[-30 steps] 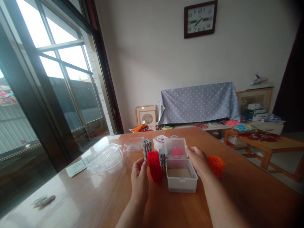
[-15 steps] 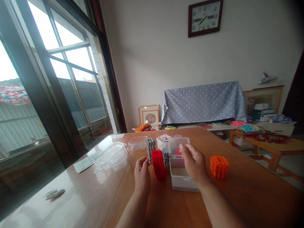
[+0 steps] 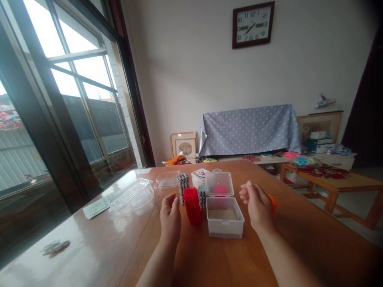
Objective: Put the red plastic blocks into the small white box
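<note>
A small white plastic box (image 3: 225,223) stands open on the wooden table (image 3: 209,263), its clear lid (image 3: 219,184) upright behind it. A red stack of pieces (image 3: 192,206) stands just left of the box, with grey stacks (image 3: 183,185) behind. My left hand (image 3: 170,217) hovers beside the red stack, fingers loosely curled, holding nothing. My right hand (image 3: 257,206) floats to the right of the box, fingers apart and empty. It hides most of an orange stack (image 3: 273,202).
Clear plastic containers (image 3: 133,196) and a lid (image 3: 166,180) lie on the table's left part, with a paper slip (image 3: 95,207) and a crumpled wrapper (image 3: 54,247). A round-label tub (image 3: 200,175) sits behind the stacks. Window at left; a low table (image 3: 332,181) at right.
My right hand has come off the box lid and drawn back to the right, now covering the orange stack. The lid stands open. My left hand eased slightly away from the red stack.
</note>
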The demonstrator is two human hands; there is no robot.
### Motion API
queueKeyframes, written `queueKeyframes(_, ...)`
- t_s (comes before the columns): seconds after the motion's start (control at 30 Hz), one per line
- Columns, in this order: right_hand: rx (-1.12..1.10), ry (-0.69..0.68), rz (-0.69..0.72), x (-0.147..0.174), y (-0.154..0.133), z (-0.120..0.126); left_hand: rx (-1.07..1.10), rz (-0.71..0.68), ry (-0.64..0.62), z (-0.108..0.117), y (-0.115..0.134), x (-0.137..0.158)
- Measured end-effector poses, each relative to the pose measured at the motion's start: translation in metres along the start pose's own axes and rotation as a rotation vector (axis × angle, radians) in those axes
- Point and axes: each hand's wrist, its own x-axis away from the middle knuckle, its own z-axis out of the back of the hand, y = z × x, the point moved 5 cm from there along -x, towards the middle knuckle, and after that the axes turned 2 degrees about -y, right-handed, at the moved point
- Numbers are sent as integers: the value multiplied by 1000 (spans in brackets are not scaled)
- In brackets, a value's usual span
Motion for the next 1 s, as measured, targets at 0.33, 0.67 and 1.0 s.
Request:
queueKeyframes(0.33, -100, -110, -370, -9, 48, -12, -29, -60, -22, 0, 37, 4)
queueKeyframes(0.67, -139, -234, -632, -3, 70, -21, -286, -168, -520, -17, 95, -26)
queueKeyframes(1.0, -171, -228, -738, 1, 69, -24, -294, -167, -678, -31, 112, -45)
